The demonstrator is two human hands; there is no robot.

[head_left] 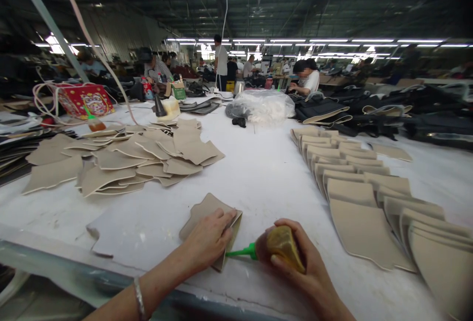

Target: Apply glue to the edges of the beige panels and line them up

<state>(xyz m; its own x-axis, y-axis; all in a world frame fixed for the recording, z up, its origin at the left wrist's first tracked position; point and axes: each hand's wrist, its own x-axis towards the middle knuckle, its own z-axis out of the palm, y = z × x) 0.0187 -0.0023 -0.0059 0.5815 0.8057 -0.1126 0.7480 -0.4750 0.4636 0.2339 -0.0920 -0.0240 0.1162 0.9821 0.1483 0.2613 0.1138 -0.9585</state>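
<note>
My left hand [207,238] lies flat, fingers together, pressing down a beige cut piece [204,210] near the front edge of the white table [258,173]. My right hand [295,257] is wrapped round a small amber glue bottle [283,246]. The bottle's green nozzle [242,252] points left and touches the piece's right edge, just beside my left fingers.
A loose heap of beige pieces [125,161] lies at the left. An overlapping row of beige pieces [354,188] runs along the right. A clear plastic bag [264,105], dark material stacks [369,112] and a red bag [84,99] sit further back. Other people work at far tables.
</note>
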